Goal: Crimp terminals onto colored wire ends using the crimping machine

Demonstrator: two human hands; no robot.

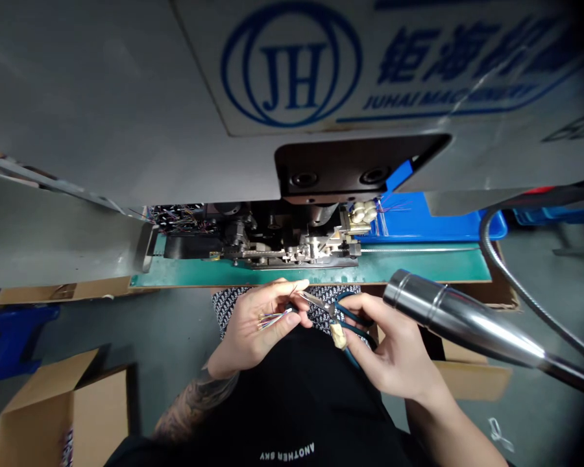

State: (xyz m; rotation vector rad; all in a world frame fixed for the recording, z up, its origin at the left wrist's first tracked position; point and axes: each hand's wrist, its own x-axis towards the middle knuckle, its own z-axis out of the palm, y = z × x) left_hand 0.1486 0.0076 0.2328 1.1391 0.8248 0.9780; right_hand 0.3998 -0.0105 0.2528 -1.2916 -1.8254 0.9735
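Right hand (396,345) holds scissors (330,311) — long axis slanted, blades left-forward, tips indistinct.

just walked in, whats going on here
The person's left hand is holding a small bunch of thin wires, and the right hand has a pair of scissors. The blade tips are right by the left fingertips; whether they are cutting anything is too small to tell. Just beyond is a machine over a green table, with a blue tray at the right.
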